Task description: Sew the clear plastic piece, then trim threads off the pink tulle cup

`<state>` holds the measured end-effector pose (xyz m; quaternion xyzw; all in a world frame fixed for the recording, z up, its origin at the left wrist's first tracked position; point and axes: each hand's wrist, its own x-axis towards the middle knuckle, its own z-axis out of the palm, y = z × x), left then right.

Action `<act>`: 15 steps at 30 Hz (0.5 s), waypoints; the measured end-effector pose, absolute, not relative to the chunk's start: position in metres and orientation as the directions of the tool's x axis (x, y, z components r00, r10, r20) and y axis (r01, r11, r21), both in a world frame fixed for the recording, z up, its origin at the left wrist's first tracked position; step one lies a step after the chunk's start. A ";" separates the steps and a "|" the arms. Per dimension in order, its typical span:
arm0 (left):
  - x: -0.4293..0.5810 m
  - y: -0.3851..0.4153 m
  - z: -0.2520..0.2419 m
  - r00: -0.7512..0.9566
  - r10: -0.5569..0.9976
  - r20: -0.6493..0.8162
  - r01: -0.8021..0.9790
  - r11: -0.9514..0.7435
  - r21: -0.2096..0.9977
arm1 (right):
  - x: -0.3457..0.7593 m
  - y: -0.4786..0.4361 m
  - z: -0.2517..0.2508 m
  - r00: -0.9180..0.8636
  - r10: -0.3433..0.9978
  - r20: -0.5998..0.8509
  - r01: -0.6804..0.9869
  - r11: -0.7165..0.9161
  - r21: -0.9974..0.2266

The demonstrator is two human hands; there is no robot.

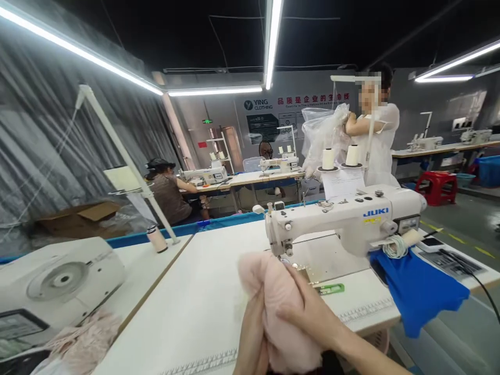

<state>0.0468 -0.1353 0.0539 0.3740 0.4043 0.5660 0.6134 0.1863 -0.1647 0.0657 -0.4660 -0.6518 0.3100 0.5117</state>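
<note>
A bundle of pale pink fabric (275, 289) is bunched up in front of me, slightly blurred, over the table's front part. My left hand (252, 328) grips it from the left side, its fingers partly hidden by the cloth. On the other side, my right hand (310, 310) is closed round the fabric, thumb lying across its front. Just behind the bundle stands a white JUKI sewing machine (344, 224), its needle area partly covered by the cloth. A green cutter (332, 288) lies on the machine bed, right of my right hand.
Blue cloth (420, 286) hangs over the table's right edge. At left are another machine (64, 281), a thread spool (157, 239) and pink lacy fabric (84, 333). One person (380, 130) stands behind holding clear plastic; another person (167, 192) sits at a machine.
</note>
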 end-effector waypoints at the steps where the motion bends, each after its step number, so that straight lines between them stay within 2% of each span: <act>1: 0.045 -0.128 0.057 -0.010 0.999 -0.052 -0.367 0.045 0.929 | 0.180 -0.153 0.068 -0.083 0.941 0.327 0.224 0.338 -0.914; 3: 0.038 -0.112 0.064 -0.150 0.989 -0.008 -0.321 -0.041 0.946 | 0.162 -0.129 0.072 -0.132 0.940 0.314 0.285 0.339 -0.896; 5: 0.029 -0.096 0.072 -0.273 0.962 0.018 -0.316 -0.107 0.943 | 0.142 -0.106 0.080 -0.150 0.919 0.364 0.512 0.387 -0.767; 7: 0.020 -0.080 0.082 -0.341 0.940 0.006 -0.356 -0.135 0.925 | 0.122 -0.084 0.090 -0.186 0.908 0.375 0.610 0.406 -0.680; 9: 0.014 -0.066 0.090 -0.425 0.898 -0.115 -0.486 -0.119 0.866 | 0.101 -0.063 0.098 -0.206 0.901 0.383 0.667 0.415 -0.619; 11: 0.010 -0.057 0.096 -0.403 0.908 -0.117 -0.579 -0.154 0.801 | 0.080 -0.047 0.101 -0.221 0.892 0.393 0.724 0.420 -0.548; 13: 0.006 -0.054 0.098 -0.272 0.962 -0.042 -0.690 -0.164 0.705 | 0.061 -0.039 0.099 -0.233 0.880 0.414 0.779 0.424 -0.463; 15: -0.002 -0.054 0.099 -0.123 0.992 -0.014 -0.756 -0.085 0.649 | 0.045 -0.039 0.095 -0.262 0.853 0.452 0.819 0.444 -0.363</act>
